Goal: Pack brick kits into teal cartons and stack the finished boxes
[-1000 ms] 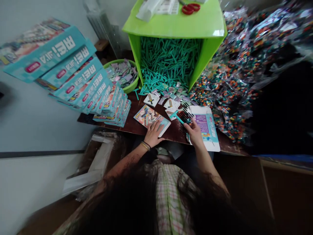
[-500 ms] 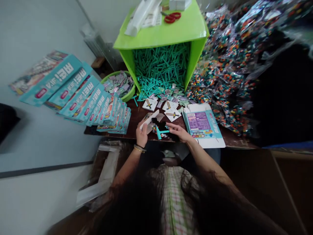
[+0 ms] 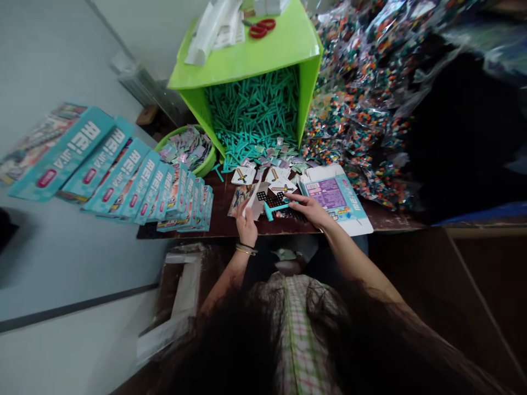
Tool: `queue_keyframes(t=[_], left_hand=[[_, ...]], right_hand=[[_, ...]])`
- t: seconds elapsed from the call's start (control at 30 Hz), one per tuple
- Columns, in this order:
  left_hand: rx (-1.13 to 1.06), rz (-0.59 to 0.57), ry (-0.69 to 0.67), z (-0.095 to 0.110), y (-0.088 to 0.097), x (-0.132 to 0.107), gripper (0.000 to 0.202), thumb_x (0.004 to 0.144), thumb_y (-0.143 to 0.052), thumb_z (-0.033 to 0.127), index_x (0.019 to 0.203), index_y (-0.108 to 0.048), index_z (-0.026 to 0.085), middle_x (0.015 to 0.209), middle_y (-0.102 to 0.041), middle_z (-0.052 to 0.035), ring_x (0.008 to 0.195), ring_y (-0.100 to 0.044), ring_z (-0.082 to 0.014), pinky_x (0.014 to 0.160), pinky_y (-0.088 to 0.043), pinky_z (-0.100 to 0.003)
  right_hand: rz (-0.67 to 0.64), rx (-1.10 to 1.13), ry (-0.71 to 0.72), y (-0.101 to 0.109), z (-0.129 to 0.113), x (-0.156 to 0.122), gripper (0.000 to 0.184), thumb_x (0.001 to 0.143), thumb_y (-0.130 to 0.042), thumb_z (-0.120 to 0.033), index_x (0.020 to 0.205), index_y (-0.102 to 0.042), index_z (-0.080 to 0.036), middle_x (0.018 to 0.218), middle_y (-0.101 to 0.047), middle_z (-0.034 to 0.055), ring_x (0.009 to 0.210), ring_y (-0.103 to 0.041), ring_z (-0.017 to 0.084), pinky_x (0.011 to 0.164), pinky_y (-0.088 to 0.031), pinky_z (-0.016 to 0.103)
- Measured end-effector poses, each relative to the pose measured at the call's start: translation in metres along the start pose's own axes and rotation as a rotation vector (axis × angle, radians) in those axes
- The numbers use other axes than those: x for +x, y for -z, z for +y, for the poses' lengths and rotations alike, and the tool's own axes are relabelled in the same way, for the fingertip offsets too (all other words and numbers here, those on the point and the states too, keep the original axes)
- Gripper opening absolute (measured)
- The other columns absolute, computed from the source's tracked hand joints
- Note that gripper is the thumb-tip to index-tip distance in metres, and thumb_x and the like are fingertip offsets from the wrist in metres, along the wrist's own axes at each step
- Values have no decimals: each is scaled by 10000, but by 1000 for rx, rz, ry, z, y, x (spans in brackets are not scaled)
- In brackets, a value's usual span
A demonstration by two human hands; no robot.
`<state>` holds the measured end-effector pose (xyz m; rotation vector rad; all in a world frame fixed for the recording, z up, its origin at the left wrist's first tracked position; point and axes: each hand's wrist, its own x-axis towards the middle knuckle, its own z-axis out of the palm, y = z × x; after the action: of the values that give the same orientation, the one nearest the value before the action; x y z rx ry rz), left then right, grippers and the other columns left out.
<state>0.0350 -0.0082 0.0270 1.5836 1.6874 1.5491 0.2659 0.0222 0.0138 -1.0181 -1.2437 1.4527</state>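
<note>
My left hand [image 3: 246, 224] is closed on the side of an open printed carton [image 3: 239, 197], its white flap raised beside the fingers. My right hand [image 3: 308, 208] reaches in from the right, its fingertips closed on the handle end of a small teal plastic hammer [image 3: 275, 210]. Black perforated plates [image 3: 262, 195] lie just by the hammer and under the right fingers; whether the right hand also grips them I cannot tell. Behind the hands are white cards with a pixel sword picture [image 3: 282, 188]. A flattened turquoise and purple carton [image 3: 329, 193] rests right of my right hand.
Several turquoise boxes [image 3: 117, 170] stand in a row at left. A green bin [image 3: 310, 90] on its side spills teal hammers [image 3: 251, 109]; red scissors [image 3: 262, 28] lie on top. A green basket [image 3: 209, 160] holds small packets. Bags of colourful beads [image 3: 354, 131] fill the right.
The view has shifted, so most things sit farther left. My left hand and the carton have drawn closer to the hammer in the picture. The black plates' holes now show clearly.
</note>
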Motion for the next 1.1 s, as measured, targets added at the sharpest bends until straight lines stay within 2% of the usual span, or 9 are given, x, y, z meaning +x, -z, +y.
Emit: queue_keyframes(t=[0.27, 0.5, 0.6, 0.7, 0.8, 0.9, 1.0, 1.07, 1.1], left_hand=[[6, -2, 9, -3, -3, -3, 728, 1008, -323, 738, 1245, -697, 160, 1262, -736, -188, 1231, -670, -293, 1114, -489, -419], [11, -10, -31, -1, -3, -3, 740, 1002, -320, 747, 1250, -688, 155, 1267, -727, -197, 1250, -654, -302, 1129, -474, -435], [43, -49, -41, -2, -4, -3, 731, 1018, -282, 726, 1291, -669, 170, 1307, -705, -192, 1312, -612, -305, 1170, -432, -460], [88, -71, -75, -4, -7, -4, 738, 1022, -262, 720, 1275, -681, 169, 1301, -702, -193, 1291, -619, -305, 1160, -440, -472], [173, -107, -138, -5, -11, -10, 718, 1038, -235, 692, 1236, -713, 193, 1258, -720, -172, 1233, -651, -288, 1131, -469, -474], [207, -164, -220, -5, -13, -16, 715, 1051, -219, 667, 1200, -743, 205, 1229, -730, -152, 1218, -660, -279, 1122, -479, -479], [159, -145, -201, -4, -10, -14, 712, 1043, -251, 682, 1209, -742, 194, 1222, -734, -152, 1200, -668, -274, 1095, -503, -463], [115, -107, -129, -4, -5, -6, 704, 1033, -287, 696, 1212, -736, 184, 1208, -743, -156, 1179, -678, -274, 1081, -513, -450], [89, -107, -90, -4, -2, -1, 702, 1028, -305, 701, 1212, -733, 176, 1200, -746, -159, 1179, -677, -276, 1077, -514, -446]], right_hand=[[97, -140, 105, -3, -15, -7, 423, 811, -787, -431, 1198, -803, -259, 1266, -761, 39, 1268, -678, 289, 1207, -422, 506], [182, -203, 103, -12, -12, -5, 325, 873, -672, -373, 1130, -827, -249, 1187, -788, 30, 1157, -731, 283, 1111, -516, 487], [216, -324, 159, -24, -15, -11, 313, 900, -648, -355, 1146, -825, -272, 1162, -797, 25, 1111, -743, 292, 1054, -548, 469], [209, -584, 152, -40, -27, -18, 339, 942, -603, -297, 1215, -801, -264, 1188, -788, 84, 1052, -754, 325, 987, -557, 467], [129, -844, 99, -50, -45, -14, 309, 956, -568, -237, 1128, -823, -212, 1062, -805, 148, 943, -761, 335, 895, -551, 433], [-5, -842, 150, -44, -67, 4, 252, 956, -614, -299, 867, -826, -196, 850, -797, 113, 828, -740, 266, 820, -541, 342], [-249, -530, 122, -30, -83, 28, 339, 924, -676, -481, 795, -809, -197, 728, -758, 54, 695, -682, 183, 705, -552, 274], [-396, -235, 12, -23, -87, 42, 379, 853, -727, -561, 826, -811, -193, 759, -763, 55, 671, -667, 174, 621, -569, 269], [-416, -98, -29, -22, -87, 47, 377, 803, -767, -563, 841, -808, -191, 809, -772, 64, 689, -673, 179, 599, -582, 276]])
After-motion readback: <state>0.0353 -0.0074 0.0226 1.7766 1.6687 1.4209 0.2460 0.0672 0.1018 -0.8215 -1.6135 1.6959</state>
